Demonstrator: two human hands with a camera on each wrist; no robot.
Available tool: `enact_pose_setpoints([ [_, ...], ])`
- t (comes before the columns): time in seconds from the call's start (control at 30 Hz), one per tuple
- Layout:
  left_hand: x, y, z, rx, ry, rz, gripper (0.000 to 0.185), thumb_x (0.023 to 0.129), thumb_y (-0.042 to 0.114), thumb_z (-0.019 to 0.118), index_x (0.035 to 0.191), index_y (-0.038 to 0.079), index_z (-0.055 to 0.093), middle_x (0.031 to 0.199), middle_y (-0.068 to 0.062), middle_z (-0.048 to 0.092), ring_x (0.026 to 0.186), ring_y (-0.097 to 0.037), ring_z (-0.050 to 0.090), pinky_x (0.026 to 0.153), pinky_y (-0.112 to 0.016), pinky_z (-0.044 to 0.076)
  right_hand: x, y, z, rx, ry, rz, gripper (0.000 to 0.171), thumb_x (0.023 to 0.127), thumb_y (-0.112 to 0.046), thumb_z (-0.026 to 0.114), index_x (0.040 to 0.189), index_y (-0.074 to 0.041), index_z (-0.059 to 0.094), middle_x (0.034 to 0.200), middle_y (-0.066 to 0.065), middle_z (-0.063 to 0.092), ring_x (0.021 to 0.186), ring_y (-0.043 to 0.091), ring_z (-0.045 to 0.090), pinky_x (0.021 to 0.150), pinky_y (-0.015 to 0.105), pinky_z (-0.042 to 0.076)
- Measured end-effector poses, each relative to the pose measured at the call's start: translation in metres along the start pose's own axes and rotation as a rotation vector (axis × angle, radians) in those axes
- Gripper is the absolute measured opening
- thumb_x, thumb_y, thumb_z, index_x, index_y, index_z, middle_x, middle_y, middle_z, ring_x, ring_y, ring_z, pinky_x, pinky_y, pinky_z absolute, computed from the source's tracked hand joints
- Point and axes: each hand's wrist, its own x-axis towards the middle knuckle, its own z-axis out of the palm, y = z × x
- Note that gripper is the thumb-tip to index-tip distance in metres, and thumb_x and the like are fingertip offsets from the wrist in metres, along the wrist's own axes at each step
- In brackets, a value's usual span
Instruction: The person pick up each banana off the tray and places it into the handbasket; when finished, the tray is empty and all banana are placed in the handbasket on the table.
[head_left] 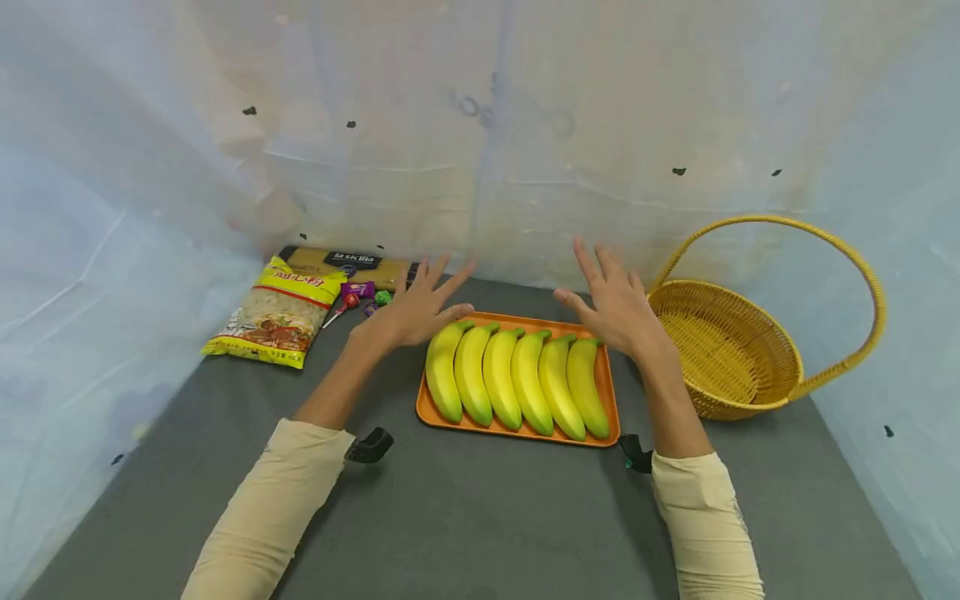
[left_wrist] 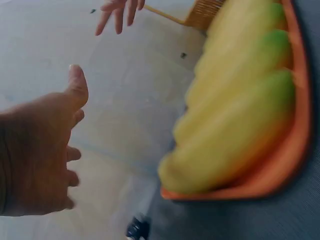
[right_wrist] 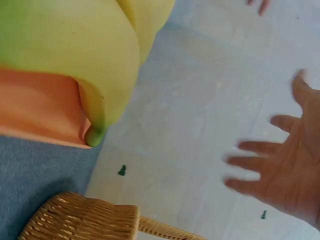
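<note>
Several yellow-green bananas (head_left: 517, 379) lie side by side on an orange tray (head_left: 525, 435) in the middle of the dark table. My left hand (head_left: 420, 308) hovers over the tray's far left corner with fingers spread, holding nothing. My right hand (head_left: 617, 304) hovers over the far right corner, fingers also spread and empty. The left wrist view shows the left hand (left_wrist: 42, 155) open beside the blurred bananas (left_wrist: 235, 125). In the right wrist view the right hand (right_wrist: 285, 175) is open, with a banana tip (right_wrist: 95, 135) and the tray's edge (right_wrist: 35, 110) near.
A yellow wicker basket (head_left: 731, 350) with a tall handle stands right of the tray. At the back left lie a noodle packet (head_left: 277, 317), a long pasta box (head_left: 352, 262) and small candies (head_left: 363, 296). Pale sheeting walls in the table on three sides.
</note>
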Motion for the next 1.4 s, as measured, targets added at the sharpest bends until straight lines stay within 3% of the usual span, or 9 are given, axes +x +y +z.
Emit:
enact_pose_setpoints([
  [0.23, -0.042, -0.027, 0.023, -0.221, -0.132, 0.056, 0.093, 0.104, 0.063, 0.048, 0.170, 0.023, -0.003, 0.178, -0.013, -0.008, 0.165, -0.038, -0.005, 0.129, -0.069, 0.007, -0.029, -0.003, 0.006, 0.143, -0.079, -0.057, 0.069, 0.109, -0.052, 0.049, 0.164, -0.013, 0.036, 0.166, 0.024, 0.038, 0.148, 0.048, 0.044, 0.115, 0.068, 0.039],
  [0.4, -0.059, -0.046, 0.042, -0.215, -0.236, 0.042, 0.107, 0.098, 0.069, 0.057, 0.169, 0.007, 0.006, 0.176, -0.022, 0.008, 0.164, -0.043, 0.012, 0.128, -0.067, 0.018, -0.047, 0.008, 0.026, 0.149, -0.101, -0.038, 0.065, 0.108, -0.046, 0.054, 0.157, -0.003, 0.046, 0.141, 0.030, 0.062, 0.113, 0.045, 0.068, 0.094, 0.060, 0.054],
  [0.5, -0.063, -0.050, 0.050, -0.186, -0.292, 0.006, 0.113, 0.094, 0.068, 0.063, 0.168, 0.001, 0.009, 0.175, -0.026, 0.010, 0.162, -0.046, 0.015, 0.128, -0.066, 0.020, -0.055, 0.016, 0.039, 0.173, -0.126, 0.015, 0.066, 0.107, -0.040, 0.059, 0.155, 0.003, 0.045, 0.123, 0.031, 0.070, 0.089, 0.040, 0.071, 0.081, 0.051, 0.057],
  [0.73, -0.057, -0.047, 0.053, -0.124, -0.378, -0.045, 0.133, 0.080, 0.062, 0.084, 0.168, 0.004, 0.003, 0.175, -0.028, -0.001, 0.162, -0.050, 0.007, 0.127, -0.070, 0.012, -0.053, 0.017, 0.053, 0.218, -0.235, 0.087, 0.078, 0.102, -0.037, 0.068, 0.160, 0.002, 0.034, 0.114, 0.028, 0.071, 0.083, 0.026, 0.071, 0.069, 0.040, 0.056],
  [0.93, -0.038, -0.060, 0.066, -0.076, -0.424, -0.095, 0.155, 0.063, 0.082, 0.081, 0.169, 0.010, -0.007, 0.176, -0.020, -0.014, 0.165, -0.039, -0.008, 0.126, -0.073, -0.001, -0.030, 0.018, 0.042, 0.236, -0.475, 0.120, 0.088, 0.099, -0.037, 0.073, 0.163, 0.001, 0.026, 0.105, 0.028, 0.067, 0.077, 0.026, 0.063, 0.073, 0.042, 0.054],
  [1.07, -0.030, -0.073, 0.075, -0.018, -0.453, -0.129, 0.160, 0.058, 0.091, 0.075, 0.168, 0.014, -0.011, 0.176, -0.013, -0.019, 0.165, -0.033, -0.013, 0.127, -0.072, -0.004, -0.006, 0.021, 0.039, 0.279, -0.594, 0.204, 0.088, 0.096, -0.034, 0.078, 0.162, -0.006, 0.029, 0.114, 0.030, 0.063, 0.069, 0.021, 0.061, 0.071, 0.039, 0.057],
  [1.13, -0.028, -0.074, 0.078, -0.004, -0.465, -0.126, 0.161, 0.059, 0.093, 0.074, 0.168, 0.013, -0.013, 0.175, -0.012, -0.022, 0.165, -0.032, -0.016, 0.126, -0.072, -0.004, 0.001, 0.022, 0.038, 0.301, -0.628, 0.246, 0.090, 0.093, -0.033, 0.081, 0.161, -0.007, 0.029, 0.135, 0.032, 0.056, 0.077, 0.021, 0.068, 0.075, 0.037, 0.060],
  [1.2, -0.028, -0.070, 0.080, -0.002, -0.463, -0.119, 0.161, 0.060, 0.092, 0.074, 0.168, 0.011, -0.013, 0.175, -0.013, -0.021, 0.165, -0.033, -0.016, 0.126, -0.074, -0.005, 0.003, 0.024, 0.037, 0.313, -0.653, 0.271, 0.092, 0.092, -0.032, 0.083, 0.161, -0.006, 0.028, 0.143, 0.031, 0.051, 0.082, 0.022, 0.071, 0.077, 0.037, 0.062],
  [1.4, -0.030, -0.065, 0.083, -0.007, -0.439, -0.140, 0.165, 0.058, 0.089, 0.078, 0.167, 0.010, -0.017, 0.175, -0.014, -0.021, 0.164, -0.034, -0.018, 0.124, -0.075, -0.008, 0.002, 0.028, 0.040, 0.381, -0.648, 0.275, 0.091, 0.092, -0.030, 0.083, 0.161, -0.006, 0.028, 0.153, 0.030, 0.042, 0.084, 0.022, 0.071, 0.080, 0.039, 0.062],
])
